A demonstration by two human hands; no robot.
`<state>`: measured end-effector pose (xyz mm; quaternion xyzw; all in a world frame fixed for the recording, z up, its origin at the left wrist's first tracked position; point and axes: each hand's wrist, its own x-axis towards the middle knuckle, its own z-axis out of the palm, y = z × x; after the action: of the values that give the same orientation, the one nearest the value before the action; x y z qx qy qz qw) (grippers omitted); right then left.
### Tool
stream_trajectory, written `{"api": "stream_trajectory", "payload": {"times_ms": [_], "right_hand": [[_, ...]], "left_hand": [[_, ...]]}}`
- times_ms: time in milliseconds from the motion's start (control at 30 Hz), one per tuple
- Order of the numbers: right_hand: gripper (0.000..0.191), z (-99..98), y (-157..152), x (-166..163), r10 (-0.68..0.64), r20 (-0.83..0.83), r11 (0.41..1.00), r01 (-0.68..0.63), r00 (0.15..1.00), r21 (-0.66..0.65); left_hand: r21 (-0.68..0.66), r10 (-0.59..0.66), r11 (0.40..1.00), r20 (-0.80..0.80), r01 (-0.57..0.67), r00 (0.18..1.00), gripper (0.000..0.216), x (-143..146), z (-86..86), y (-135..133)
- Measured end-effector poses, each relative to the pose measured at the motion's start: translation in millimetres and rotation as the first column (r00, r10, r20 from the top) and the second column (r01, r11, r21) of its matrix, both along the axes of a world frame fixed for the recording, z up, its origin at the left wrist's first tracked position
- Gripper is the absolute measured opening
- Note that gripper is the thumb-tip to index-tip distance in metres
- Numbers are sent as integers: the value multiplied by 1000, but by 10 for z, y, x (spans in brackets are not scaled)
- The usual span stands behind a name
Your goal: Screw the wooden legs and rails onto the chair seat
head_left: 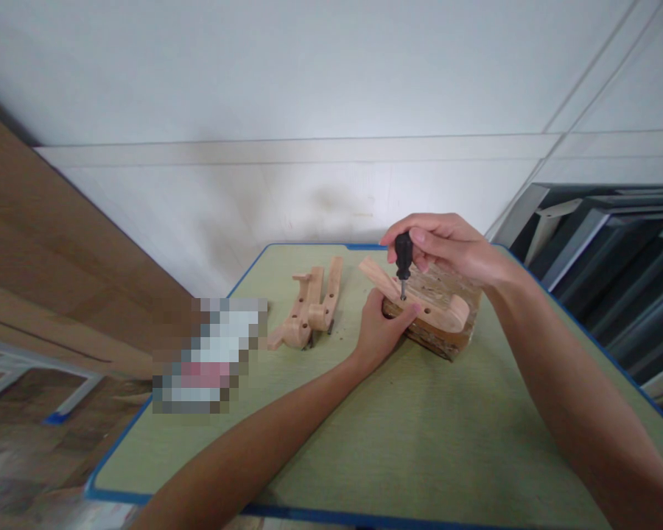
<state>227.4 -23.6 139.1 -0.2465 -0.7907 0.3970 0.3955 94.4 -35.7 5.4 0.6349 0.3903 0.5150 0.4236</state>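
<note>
My right hand (439, 243) is closed around the black handle of a screwdriver (404, 258), which points down. Its tip meets a hole in a pale wooden hook (447, 314). That hook rests on a rough chipboard block (436, 343), with one straight arm jutting out to the upper left. With thumb across the hook's near edge, my left hand (384, 327) grips hook and block from the left. To the left on the table lie several more wooden hook pieces (308, 305) with drilled holes. Small dark screw ends show beneath them.
The green table (309, 442) has a blue rim and stands against a white wall (309, 191). A blurred-out flat item (215, 353) lies at its left edge. A large cardboard box (60, 258) is on the left; dark panels (613, 258) lean on the right.
</note>
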Motion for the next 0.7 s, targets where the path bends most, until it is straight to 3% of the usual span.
{"api": "stream_trajectory", "payload": {"times_ms": [200,533,700], "right_hand": [[26,14,-13,-2,-17,-17,1000,17,1000,3],[24,28,-4,-17,-98,0,982,96,995,160],[19,32,-9,-25,-105,-58,978,114,993,175]], "left_hand": [[-9,-2,1000,-5,2,1000,44,-4,12,-8],[-10,1,1000,19,-1,1000,45,3,7,0],[4,8,1000,11,-8,1000,45,1,0,6]]}}
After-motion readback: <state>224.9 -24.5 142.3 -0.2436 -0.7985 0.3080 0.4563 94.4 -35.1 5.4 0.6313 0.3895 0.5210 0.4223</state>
